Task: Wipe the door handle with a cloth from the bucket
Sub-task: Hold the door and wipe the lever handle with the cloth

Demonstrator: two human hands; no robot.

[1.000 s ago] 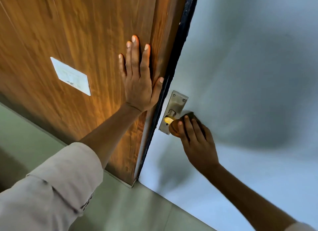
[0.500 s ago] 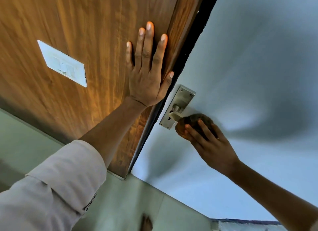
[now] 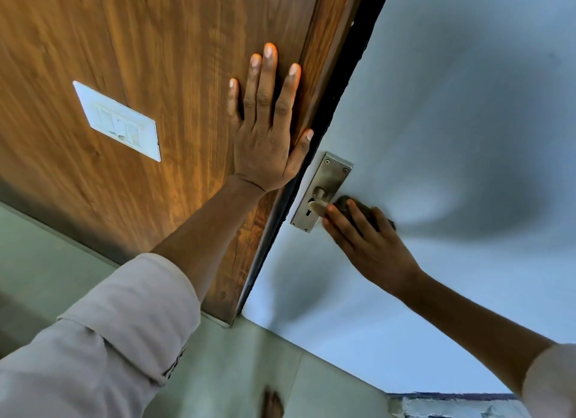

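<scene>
A metal door handle on a steel plate is fixed to the pale blue-grey door. My right hand is wrapped around the handle's lever with a dark brownish cloth bunched under its fingers; most of the lever is hidden by the cloth and hand. My left hand lies flat, fingers spread, on the wooden panel just left of the door's edge. No bucket is in view.
A white switch plate is set into the wooden panel. A dark strip runs between panel and door. Pale green floor tiles lie below, with a foot at the bottom edge.
My right hand and the cloth have slid along the lever, away from the plate. The view has tilted, so floor and a foot have come into sight. My left hand stays flat on the panel.
</scene>
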